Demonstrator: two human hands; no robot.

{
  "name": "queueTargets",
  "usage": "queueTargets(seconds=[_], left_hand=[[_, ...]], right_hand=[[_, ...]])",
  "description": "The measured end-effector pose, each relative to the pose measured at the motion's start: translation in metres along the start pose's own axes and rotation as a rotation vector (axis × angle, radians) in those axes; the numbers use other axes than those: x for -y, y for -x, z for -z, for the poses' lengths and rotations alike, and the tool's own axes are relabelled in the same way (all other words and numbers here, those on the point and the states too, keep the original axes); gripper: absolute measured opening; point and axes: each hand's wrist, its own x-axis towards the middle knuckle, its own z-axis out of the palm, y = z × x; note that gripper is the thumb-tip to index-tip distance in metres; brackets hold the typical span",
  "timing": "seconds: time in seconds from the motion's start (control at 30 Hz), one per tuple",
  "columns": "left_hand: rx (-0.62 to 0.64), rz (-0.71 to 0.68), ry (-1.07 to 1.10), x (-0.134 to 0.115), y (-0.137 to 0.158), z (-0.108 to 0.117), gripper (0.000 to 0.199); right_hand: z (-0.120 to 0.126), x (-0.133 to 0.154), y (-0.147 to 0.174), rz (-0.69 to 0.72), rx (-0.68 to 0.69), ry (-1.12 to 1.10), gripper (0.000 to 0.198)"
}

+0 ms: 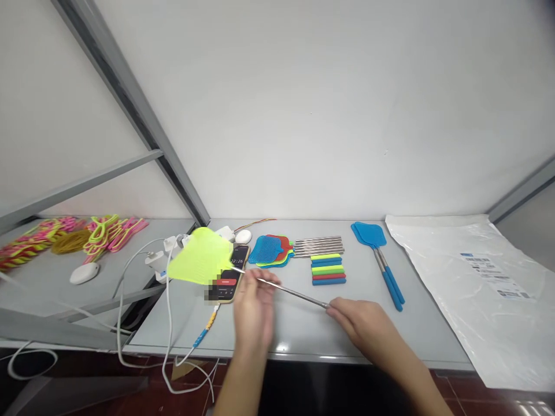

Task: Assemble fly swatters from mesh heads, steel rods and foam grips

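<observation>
A yellow fly swatter (202,257) with an extended metal rod is held across the front of the table, its head to the left. My left hand (255,303) is closed around the rod close to the head. At the rod's other end, my right hand (362,323) pinches the tip, which has no coloured grip showing outside the fingers. Beyond my hands lie swatter heads in blue, red and yellow (265,249) with metal rods (319,245). Several coloured handle grips (328,270) are lined up below those rods.
Two blue fly swatters (381,260) lie to the right, beside a white plastic package (459,289). A phone (234,277) with a cable is partly behind the yellow head. White cables (169,323) hang over the left edge. Pink and yellow cords (110,234) lie on the left shelf.
</observation>
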Motion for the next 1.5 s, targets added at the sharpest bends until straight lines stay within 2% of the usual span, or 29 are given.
queueTargets(seconds=[0.1,0.2,0.33,0.43,0.53,0.67,0.73,0.83,0.97,1.1,1.3,1.4,1.5], left_hand=[[-0.142,-0.053,0.069,-0.023,-0.022,0.014,0.022],[-0.146,-0.055,0.108,-0.028,-0.031,0.013,0.022],[-0.111,0.022,0.101,-0.003,-0.017,-0.005,0.025],[0.033,0.189,0.006,0.023,0.004,-0.017,0.03],[0.072,0.205,-0.043,0.034,0.016,-0.02,0.032],[0.015,0.121,-0.021,0.017,0.002,-0.012,0.027],[-0.048,0.057,0.034,0.002,-0.013,-0.005,0.027],[-0.088,0.038,0.071,-0.013,-0.029,0.003,0.027],[-0.088,0.051,0.109,-0.007,-0.028,-0.002,0.028],[-0.054,0.124,0.104,0.018,-0.005,-0.018,0.033],[0.124,0.309,0.024,0.048,0.033,-0.039,0.034],[0.108,0.271,0.002,0.046,0.03,-0.042,0.032],[0.04,0.178,0.021,0.035,0.013,-0.036,0.03]], right_hand=[[0.0,-0.014,0.008,0.012,0.003,-0.012,0.037],[0.004,-0.028,0.012,0.009,-0.047,-0.04,0.034],[0.013,-0.033,0.008,-0.023,-0.134,-0.038,0.032],[0.017,-0.03,0.004,-0.007,-0.118,-0.037,0.031],[0.018,-0.028,0.003,0.005,-0.112,-0.067,0.032],[0.018,-0.036,0.011,0.013,-0.09,-0.136,0.033],[0.018,-0.045,0.02,-0.017,-0.076,-0.144,0.033],[0.022,-0.062,0.035,-0.062,-0.064,-0.14,0.03],[0.031,-0.074,0.045,-0.085,-0.122,-0.124,0.027],[0.036,-0.065,0.04,-0.096,-0.154,-0.084,0.024],[0.021,-0.039,0.02,0.012,-0.125,-0.004,0.029],[0.016,-0.04,0.016,0.039,-0.137,0.036,0.03],[0.016,-0.052,0.019,0.036,-0.162,0.065,0.031]])
